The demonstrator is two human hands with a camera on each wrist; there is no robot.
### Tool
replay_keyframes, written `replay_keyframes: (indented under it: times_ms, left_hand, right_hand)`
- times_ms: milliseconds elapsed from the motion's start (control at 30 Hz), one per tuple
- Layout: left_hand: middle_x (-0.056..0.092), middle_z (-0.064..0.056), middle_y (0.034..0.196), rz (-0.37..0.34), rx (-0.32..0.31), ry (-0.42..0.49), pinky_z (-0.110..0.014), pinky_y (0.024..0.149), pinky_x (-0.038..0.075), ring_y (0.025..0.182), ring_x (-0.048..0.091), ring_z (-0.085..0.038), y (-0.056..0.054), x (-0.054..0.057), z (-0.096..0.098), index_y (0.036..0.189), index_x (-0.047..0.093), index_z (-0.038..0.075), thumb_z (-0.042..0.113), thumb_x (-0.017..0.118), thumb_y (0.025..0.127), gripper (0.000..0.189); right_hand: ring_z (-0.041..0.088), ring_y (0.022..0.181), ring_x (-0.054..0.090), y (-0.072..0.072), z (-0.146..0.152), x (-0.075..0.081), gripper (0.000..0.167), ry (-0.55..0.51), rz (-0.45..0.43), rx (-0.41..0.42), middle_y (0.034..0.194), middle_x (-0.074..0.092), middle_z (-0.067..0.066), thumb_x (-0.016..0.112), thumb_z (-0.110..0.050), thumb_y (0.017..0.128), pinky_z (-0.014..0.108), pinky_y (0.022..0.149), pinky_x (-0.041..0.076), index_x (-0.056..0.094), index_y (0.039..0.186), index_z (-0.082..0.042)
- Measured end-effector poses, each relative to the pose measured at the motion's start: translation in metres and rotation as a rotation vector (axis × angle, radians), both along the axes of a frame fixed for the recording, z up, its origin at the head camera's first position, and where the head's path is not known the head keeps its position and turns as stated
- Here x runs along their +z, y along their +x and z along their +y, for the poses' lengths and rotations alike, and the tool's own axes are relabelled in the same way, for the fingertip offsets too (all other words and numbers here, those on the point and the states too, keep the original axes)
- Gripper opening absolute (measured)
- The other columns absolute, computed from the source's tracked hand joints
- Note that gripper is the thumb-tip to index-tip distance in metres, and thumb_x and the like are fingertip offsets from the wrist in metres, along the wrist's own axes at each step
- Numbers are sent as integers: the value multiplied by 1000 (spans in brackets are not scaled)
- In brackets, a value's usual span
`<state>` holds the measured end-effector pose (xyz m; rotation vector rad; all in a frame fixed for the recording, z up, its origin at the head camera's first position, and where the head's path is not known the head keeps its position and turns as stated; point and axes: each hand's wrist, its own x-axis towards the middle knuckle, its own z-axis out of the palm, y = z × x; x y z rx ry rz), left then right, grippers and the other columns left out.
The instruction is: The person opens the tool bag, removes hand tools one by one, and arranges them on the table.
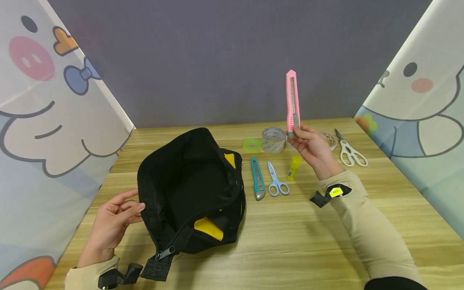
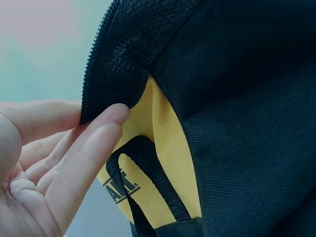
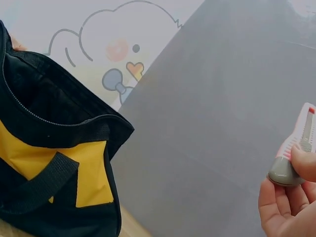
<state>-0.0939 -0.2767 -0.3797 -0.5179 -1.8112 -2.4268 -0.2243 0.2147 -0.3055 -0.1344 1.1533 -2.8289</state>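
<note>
A black and yellow zippered bag [image 1: 195,177] stands on the table with its mouth wide apart, showing a dark inside. My left hand [image 1: 117,221] pinches the left edge of the bag's mouth between thumb and fingers; the left wrist view shows the zipper edge [image 2: 106,64] between them. Up in the air to the right of the bag, my right hand [image 1: 311,147] holds a pink box cutter [image 1: 293,100] by its grey lower end, pointing upward. In the right wrist view the cutter's grey end [image 3: 285,173] rests between thumb and fingers.
Right of the bag lie a teal box cutter [image 1: 257,179], light blue scissors [image 1: 277,181] and a yellow glue stick [image 1: 294,168]. Behind them are a green tape roll [image 1: 251,145] and a clear tape roll [image 1: 273,141]. White-handled scissors [image 1: 351,153] lie at the far right, beside another tape roll [image 1: 330,141].
</note>
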Motion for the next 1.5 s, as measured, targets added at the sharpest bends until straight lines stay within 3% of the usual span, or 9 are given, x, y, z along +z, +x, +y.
replay_keyframes:
  times_ms: [367,700,1067,1300,1500]
  left_hand:
    - [75,-6,92,-9,7,-5,-25,64,61,76,70,-14,-2,3,1,124,69,9,-22,47,95,48]
    - [75,-6,91,-12,8,-7,-25,64,61,74,70,-14,-1,3,1,124,70,10,-22,47,95,48]
    - [75,-6,91,-16,9,-16,-25,64,61,75,70,-14,0,2,0,125,69,10,-22,48,95,48]
    - [75,-6,91,-8,7,-8,-25,64,61,76,70,-14,1,2,0,124,69,9,-22,48,94,49]
    - [75,-6,93,-5,9,-14,-25,64,61,77,71,-14,1,2,0,125,69,9,-22,48,95,48]
  right_hand:
    - [29,81,73,11,28,0,16,-50,16,28,91,69,21,53,13,96,38,77,63,69,97,11]
    - [29,83,73,26,57,0,17,114,1,15,97,62,18,53,16,95,37,77,62,69,93,10]
    - [33,85,73,40,85,-7,23,153,-10,50,98,63,18,48,20,95,39,77,62,69,92,10]
    - [31,84,73,51,97,-14,23,248,-26,14,96,60,14,50,19,95,37,76,62,68,86,7]
    - [30,84,74,57,104,-22,23,286,-23,33,94,60,15,49,19,95,37,77,62,67,88,7]
